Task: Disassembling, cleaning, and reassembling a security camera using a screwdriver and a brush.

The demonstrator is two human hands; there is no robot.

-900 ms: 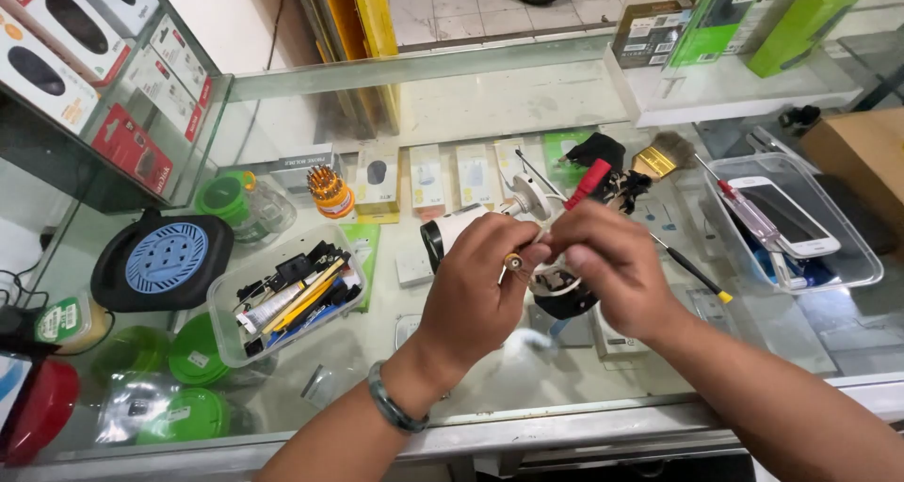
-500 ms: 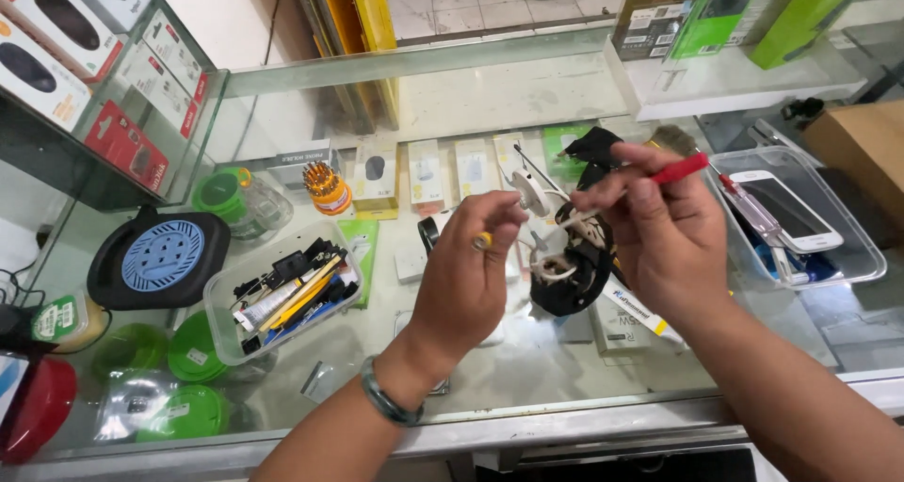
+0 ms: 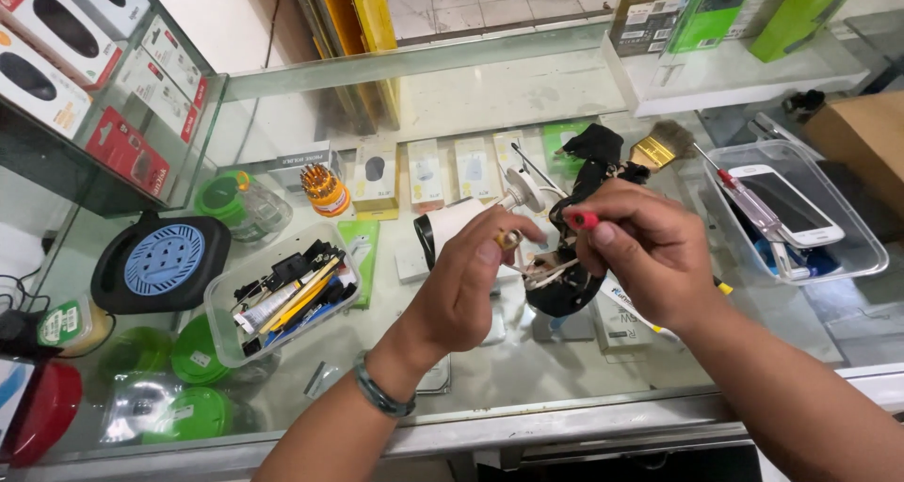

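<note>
My left hand (image 3: 466,280) pinches a small brass-coloured part (image 3: 509,238) between thumb and fingertips, just above a white-and-black round device (image 3: 556,280) lying opened on the glass counter (image 3: 527,369). My right hand (image 3: 645,251) is closed around a red-handled screwdriver (image 3: 580,219), held over the device's exposed wiring. A dark bracelet (image 3: 381,395) sits on my left wrist. The two hands are almost touching over the device.
A clear tray of tools (image 3: 282,294) lies left of my hands, beside a black and blue cable reel (image 3: 160,261). At the right stands a clear tray (image 3: 805,218) with a white phone. A brush (image 3: 659,148), an orange bit set (image 3: 325,190) and boxed goods lie beyond.
My right hand lifted the red-handled screwdriver up from the device and now brings it back down toward the left hand. My left hand stays pinched on the small part.
</note>
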